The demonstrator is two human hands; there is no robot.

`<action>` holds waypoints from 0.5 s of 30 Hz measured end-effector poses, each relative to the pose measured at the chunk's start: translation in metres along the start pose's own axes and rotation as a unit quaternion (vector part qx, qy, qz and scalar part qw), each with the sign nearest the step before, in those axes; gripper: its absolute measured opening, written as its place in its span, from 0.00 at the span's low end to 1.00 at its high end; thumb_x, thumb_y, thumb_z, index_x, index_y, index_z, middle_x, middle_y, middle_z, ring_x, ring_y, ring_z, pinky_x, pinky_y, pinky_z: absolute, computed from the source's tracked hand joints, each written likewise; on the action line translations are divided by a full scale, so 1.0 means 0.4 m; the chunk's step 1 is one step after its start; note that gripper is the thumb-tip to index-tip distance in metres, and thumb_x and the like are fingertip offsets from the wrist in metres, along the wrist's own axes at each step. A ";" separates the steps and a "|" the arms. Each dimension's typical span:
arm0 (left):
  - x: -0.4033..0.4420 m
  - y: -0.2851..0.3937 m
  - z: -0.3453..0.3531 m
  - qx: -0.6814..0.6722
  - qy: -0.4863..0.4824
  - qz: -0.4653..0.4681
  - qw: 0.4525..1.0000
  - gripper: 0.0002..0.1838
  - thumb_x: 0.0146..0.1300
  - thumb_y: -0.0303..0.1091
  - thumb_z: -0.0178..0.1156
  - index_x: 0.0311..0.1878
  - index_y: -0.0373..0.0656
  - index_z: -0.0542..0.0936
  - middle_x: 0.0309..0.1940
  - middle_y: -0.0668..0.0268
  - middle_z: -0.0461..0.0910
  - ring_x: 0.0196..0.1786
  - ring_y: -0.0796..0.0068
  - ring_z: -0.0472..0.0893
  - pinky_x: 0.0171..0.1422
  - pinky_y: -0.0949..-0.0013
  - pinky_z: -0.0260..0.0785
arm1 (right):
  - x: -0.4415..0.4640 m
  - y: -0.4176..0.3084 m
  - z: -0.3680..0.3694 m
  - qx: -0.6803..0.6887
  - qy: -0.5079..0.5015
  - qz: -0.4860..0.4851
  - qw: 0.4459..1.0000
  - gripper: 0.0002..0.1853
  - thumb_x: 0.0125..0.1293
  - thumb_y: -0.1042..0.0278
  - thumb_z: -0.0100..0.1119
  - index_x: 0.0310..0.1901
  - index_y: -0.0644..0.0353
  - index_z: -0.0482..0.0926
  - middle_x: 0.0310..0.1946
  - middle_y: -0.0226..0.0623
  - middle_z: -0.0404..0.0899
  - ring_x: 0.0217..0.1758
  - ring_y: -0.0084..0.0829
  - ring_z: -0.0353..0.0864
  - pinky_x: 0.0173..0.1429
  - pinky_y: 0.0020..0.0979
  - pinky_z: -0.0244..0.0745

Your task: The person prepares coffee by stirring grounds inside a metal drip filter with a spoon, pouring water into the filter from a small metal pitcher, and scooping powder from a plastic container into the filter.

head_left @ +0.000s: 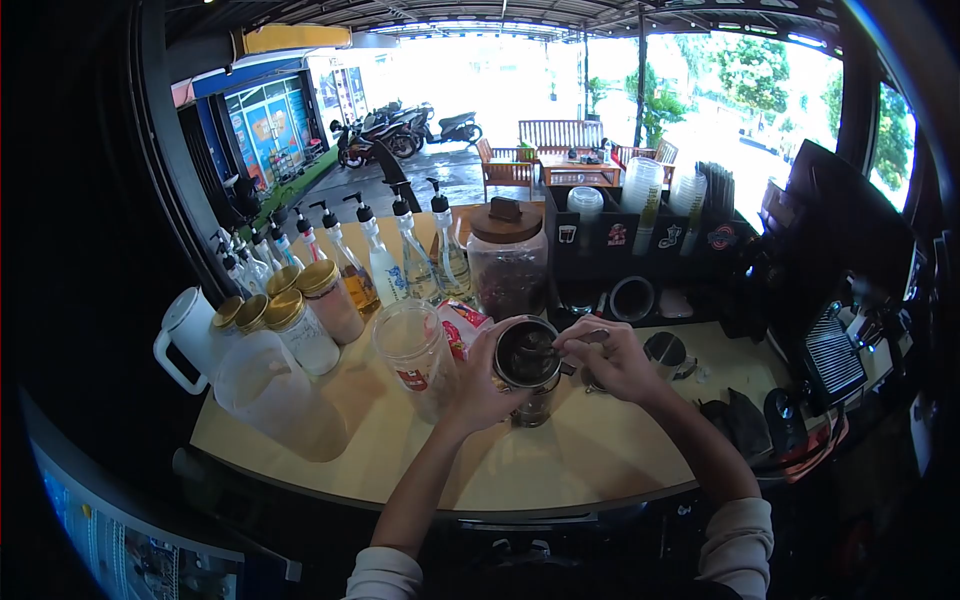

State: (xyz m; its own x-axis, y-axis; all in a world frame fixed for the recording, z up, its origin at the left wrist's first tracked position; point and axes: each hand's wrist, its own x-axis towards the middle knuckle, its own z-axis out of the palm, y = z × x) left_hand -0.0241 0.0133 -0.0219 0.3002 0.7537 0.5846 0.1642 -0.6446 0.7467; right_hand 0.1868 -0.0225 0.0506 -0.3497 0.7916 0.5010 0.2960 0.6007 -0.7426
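My left hand (482, 385) is wrapped around the side of a round metal cup (524, 352), its mouth tipped toward me and its inside dark. Between the fingers of my right hand (622, 362) is the handle of a spoon (598, 336), whose other end reaches into the cup. What lies in the cup is too dark to make out. Just below the cup stands a small shiny container (536, 408), partly hidden by it. Close to my left hand are a clear jar (412, 350) with a red label and a red-and-white packet (462, 325).
Pump bottles (405, 245) and gold-lidded jars (300, 335) line the left, beside a clear pitcher (262, 380) and a white jug (190, 325). A wooden-lidded jar (508, 265) and a black cup organizer (650, 240) stand behind. The espresso machine (835, 350) is at right.
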 end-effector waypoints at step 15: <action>0.019 0.020 0.067 0.083 0.081 0.120 0.986 0.42 0.37 0.37 0.76 0.60 0.47 0.67 0.56 0.62 0.72 0.60 0.59 0.71 0.71 0.52 0.52 | -0.008 0.035 -0.007 0.013 -0.005 -0.034 0.999 0.07 0.67 0.73 0.57 0.39 0.68 0.81 0.34 0.39 0.80 0.36 0.25 0.79 0.42 0.27 0.74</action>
State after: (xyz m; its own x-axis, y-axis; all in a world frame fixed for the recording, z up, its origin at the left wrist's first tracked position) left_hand 0.0046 0.0108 -0.0199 0.1964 0.5793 0.7911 0.2629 -0.8084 0.5266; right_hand 0.1946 -0.0162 0.0399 -0.3778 0.7472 0.5468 0.2477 0.6506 -0.7179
